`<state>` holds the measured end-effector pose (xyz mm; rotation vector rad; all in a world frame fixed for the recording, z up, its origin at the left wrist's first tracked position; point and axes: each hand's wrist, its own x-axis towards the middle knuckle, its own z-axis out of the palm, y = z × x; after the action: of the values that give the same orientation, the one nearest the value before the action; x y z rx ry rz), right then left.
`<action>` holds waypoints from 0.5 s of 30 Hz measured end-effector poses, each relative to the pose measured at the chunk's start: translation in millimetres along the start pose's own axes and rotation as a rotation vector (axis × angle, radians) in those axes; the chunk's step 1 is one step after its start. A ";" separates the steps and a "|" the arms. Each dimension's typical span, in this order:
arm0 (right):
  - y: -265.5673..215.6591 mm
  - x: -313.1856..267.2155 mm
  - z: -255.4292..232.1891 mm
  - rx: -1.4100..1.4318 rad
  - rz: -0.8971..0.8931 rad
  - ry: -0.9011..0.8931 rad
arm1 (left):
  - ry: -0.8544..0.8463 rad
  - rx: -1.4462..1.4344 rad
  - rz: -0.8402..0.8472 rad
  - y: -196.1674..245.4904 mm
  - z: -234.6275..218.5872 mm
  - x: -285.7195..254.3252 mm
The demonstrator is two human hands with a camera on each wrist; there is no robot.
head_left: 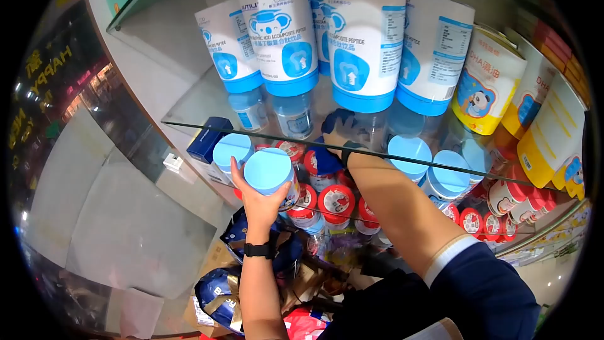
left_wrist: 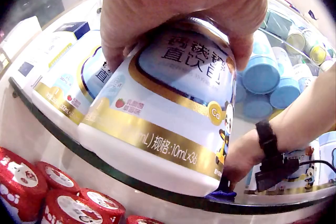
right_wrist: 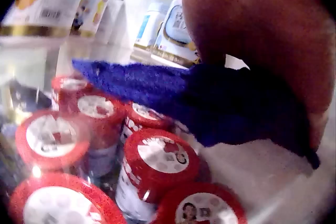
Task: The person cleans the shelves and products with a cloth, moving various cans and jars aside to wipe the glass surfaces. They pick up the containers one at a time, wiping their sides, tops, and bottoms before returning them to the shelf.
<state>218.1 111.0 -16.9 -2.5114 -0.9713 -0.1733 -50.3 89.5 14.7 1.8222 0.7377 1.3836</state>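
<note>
My left hand (head_left: 258, 204) grips a white tub (left_wrist: 157, 103) with a gold band and a light blue lid (head_left: 269, 170). Thumb and fingers go round its upper part, and its base is close over the front edge of the lower glass shelf. A similar tub (left_wrist: 68, 82) stands right beside it. Under the upper glass shelf, my right hand (head_left: 343, 131) holds a dark blue cloth (right_wrist: 142, 82) at the lower shelf's surface, to the right of the gripped tub. The cloth hides part of that hand's fingers.
Tall white-and-blue canisters (head_left: 283, 44) and yellow ones (head_left: 487, 82) stand on the upper glass shelf (head_left: 251, 129), whose edge crosses above my right forearm. Several red-lidded jars (head_left: 336, 204) sit below. More blue-lidded tubs (head_left: 450, 173) are on the right. Blue bags (head_left: 220, 293) lie underneath.
</note>
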 end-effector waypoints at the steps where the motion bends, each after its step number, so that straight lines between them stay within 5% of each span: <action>1: -0.3 1.9 9.4 -0.025 0.037 -0.027 | 0.010 -0.009 0.007 -1.5 0.9 0.2; 4: 0.1 -2.9 19.6 -0.076 0.069 -0.091 | 0.030 0.008 0.016 -4.4 2.5 -0.1; 7: -9.3 -38.2 -22.4 -0.038 -0.104 -0.248 | 0.047 0.035 0.021 -4.8 3.9 0.1; 15: 10.1 -170.0 -60.2 -0.153 -0.581 -0.079 | 0.056 0.033 0.024 1.2 8.4 1.0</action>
<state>100.5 -26.0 -12.1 -2.3077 -1.7597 -0.3351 -41.8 87.9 14.8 1.8296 0.7740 1.4506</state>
